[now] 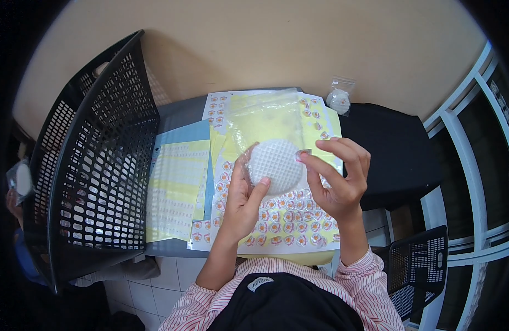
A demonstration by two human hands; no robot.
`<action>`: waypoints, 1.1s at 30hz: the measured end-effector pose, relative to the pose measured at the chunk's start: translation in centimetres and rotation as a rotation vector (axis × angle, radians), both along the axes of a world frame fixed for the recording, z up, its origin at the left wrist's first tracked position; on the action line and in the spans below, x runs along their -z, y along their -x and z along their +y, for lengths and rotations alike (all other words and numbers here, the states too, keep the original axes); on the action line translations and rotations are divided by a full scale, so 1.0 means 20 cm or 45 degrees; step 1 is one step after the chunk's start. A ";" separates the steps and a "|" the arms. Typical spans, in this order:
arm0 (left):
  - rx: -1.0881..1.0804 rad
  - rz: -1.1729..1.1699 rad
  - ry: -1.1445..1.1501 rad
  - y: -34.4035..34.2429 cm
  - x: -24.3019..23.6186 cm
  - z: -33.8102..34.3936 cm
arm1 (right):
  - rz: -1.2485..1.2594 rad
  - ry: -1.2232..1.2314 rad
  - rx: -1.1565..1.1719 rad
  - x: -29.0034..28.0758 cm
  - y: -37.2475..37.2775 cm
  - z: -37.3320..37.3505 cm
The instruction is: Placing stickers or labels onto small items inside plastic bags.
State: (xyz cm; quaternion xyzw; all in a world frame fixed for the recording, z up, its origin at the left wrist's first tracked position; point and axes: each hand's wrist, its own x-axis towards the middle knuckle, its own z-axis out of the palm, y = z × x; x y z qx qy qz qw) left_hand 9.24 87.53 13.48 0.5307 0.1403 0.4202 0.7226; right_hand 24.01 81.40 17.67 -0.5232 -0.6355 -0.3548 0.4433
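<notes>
My left hand (242, 201) is closed around a clear plastic bag (264, 118), its thumb pressed on the front. Inside the bag lies a white round pad (276, 168) with a waffle-like grid surface. My right hand (343, 185) is raised just right of the pad, a small clear sticker (302, 156) with pink print at its index fingertip. The sticker is close to the bag's right edge; whether it touches the bag I cannot tell. Beneath both hands, a sticker sheet (254, 248) carries rows of small round-centred stickers, with bare yellow patches higher up.
A tall black perforated basket (100, 165) stands at the left. Yellow-and-white sheets (177, 187) lie beside it. A bagged white pad (339, 102) rests at the back right, by a black-covered surface (398, 149). Another person's hand (13, 204) holds a bagged pad at far left.
</notes>
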 end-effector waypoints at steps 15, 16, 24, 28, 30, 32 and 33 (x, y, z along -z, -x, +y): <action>-0.626 -0.223 -0.870 -0.14 0.15 -0.10 | 0.680 -0.032 -0.049 0.09 0.27 0.01; -0.624 -0.221 -0.873 -0.13 0.16 -0.10 | 0.683 -0.034 -0.049 0.09 0.27 0.01; -0.997 0.004 -0.982 -0.18 0.23 -0.05 | 0.759 0.039 -0.207 0.09 0.31 0.02; -0.835 -0.069 -0.822 -0.20 0.27 -0.03 | 0.767 0.044 -0.225 0.08 0.32 0.03; -0.848 -0.211 -0.618 -0.22 0.24 -0.05 | 0.775 0.054 -0.225 0.07 0.31 0.04; -0.904 -0.163 -0.847 -0.20 0.20 -0.02 | 0.770 0.050 -0.224 0.08 0.30 0.04; -0.965 -0.109 -1.079 -0.19 0.18 0.00 | 0.766 0.048 -0.232 0.08 0.30 0.05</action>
